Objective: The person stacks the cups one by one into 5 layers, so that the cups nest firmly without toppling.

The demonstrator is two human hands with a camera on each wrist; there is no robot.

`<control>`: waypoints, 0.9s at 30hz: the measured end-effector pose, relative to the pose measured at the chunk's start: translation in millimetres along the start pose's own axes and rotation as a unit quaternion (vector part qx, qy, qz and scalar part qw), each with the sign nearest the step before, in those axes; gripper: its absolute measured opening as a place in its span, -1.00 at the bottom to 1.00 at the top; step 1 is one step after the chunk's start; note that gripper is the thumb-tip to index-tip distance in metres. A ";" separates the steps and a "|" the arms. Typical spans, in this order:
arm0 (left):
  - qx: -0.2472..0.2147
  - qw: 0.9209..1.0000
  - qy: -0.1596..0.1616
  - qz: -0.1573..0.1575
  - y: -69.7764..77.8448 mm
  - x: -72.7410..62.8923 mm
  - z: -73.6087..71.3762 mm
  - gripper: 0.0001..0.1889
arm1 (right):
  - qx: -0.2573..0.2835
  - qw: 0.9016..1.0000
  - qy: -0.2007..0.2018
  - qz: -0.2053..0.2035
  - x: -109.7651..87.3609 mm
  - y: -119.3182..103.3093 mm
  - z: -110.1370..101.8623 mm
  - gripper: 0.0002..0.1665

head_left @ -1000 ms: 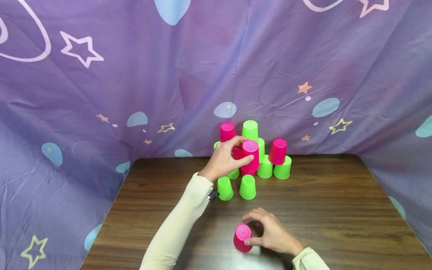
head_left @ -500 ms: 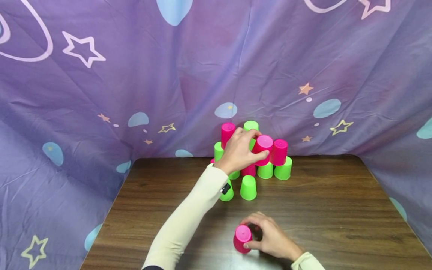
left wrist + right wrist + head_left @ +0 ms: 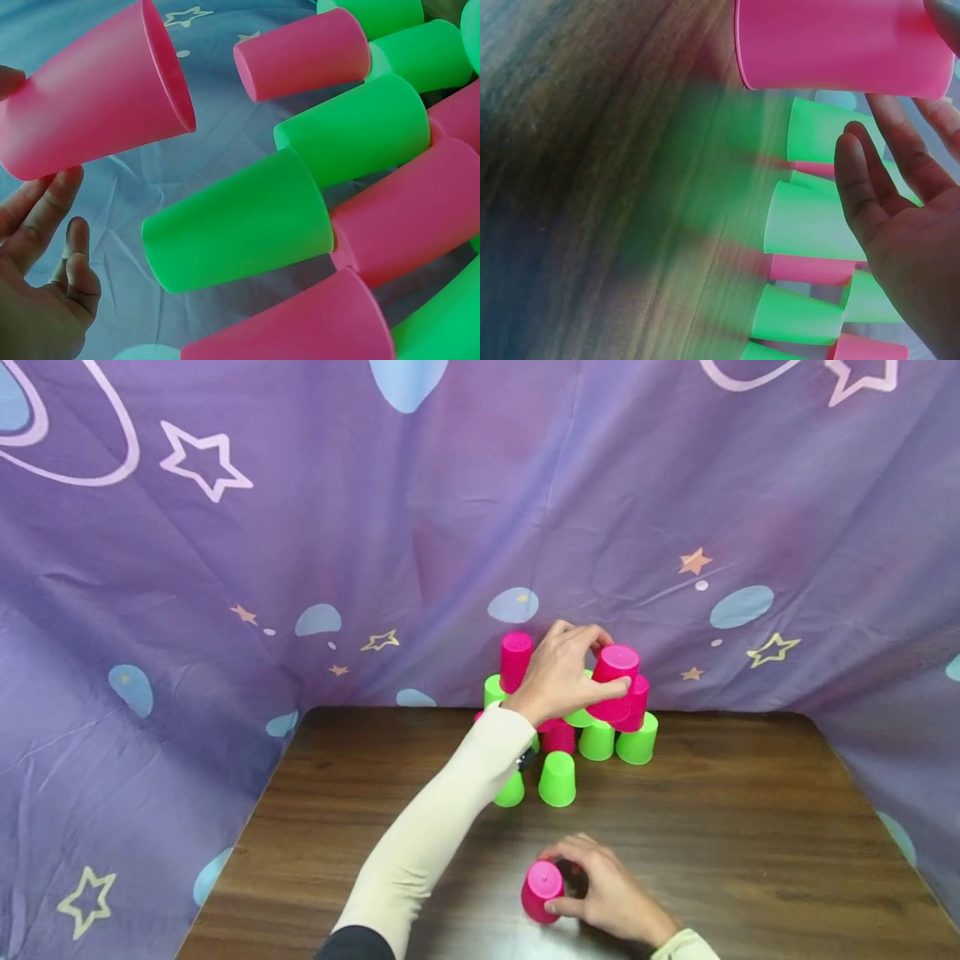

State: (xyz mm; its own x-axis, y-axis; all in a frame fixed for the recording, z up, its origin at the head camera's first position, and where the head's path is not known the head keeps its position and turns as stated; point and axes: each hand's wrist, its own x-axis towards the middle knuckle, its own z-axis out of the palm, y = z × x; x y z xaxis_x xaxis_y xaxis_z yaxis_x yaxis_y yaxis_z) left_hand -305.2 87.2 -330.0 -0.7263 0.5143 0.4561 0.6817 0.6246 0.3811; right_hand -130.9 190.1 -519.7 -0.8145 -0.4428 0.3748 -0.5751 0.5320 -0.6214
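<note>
My left hand (image 3: 566, 670) pinches an upside-down pink cup (image 3: 617, 670) between thumb and fingers, up among the stacked cups at the back. In the left wrist view this pink cup (image 3: 97, 94) hangs apart from the stack, its rim facing the cups. My right hand (image 3: 613, 892) grips another upside-down pink cup (image 3: 542, 895) low at the table's front. The right wrist view has that pink cup (image 3: 840, 45) across its top, with its rim near the wood. The left hand hides part of the stack.
Green and pink cups stand upside down in tiers at the back, among them a pink cup (image 3: 516, 660) on the upper left and a green cup (image 3: 637, 739) on the right. A green cup (image 3: 557, 779) stands in front. Behind the wooden table (image 3: 720, 835) hangs a purple cloth (image 3: 450, 527).
My left hand has carried its pink cup to the right and slightly up, to in front of the right-hand pink cup. The right hand stays around its cup in nearly the same place.
</note>
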 end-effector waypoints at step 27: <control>0.098 0.992 -0.081 -0.010 3.5 51.8 -3.8 -0.53 | -0.005 1.000 0.025 -0.013 -3.8 0.6 0.7 -0.40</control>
State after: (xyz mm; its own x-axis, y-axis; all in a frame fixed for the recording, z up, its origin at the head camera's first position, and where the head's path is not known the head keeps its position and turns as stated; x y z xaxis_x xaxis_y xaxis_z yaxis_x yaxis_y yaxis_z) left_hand -340.1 113.8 -302.0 -0.7551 0.5786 0.3083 0.6481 0.7298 0.2176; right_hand -128.1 191.6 -522.0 -0.8016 -0.4197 0.4257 -0.5971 0.5284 -0.6035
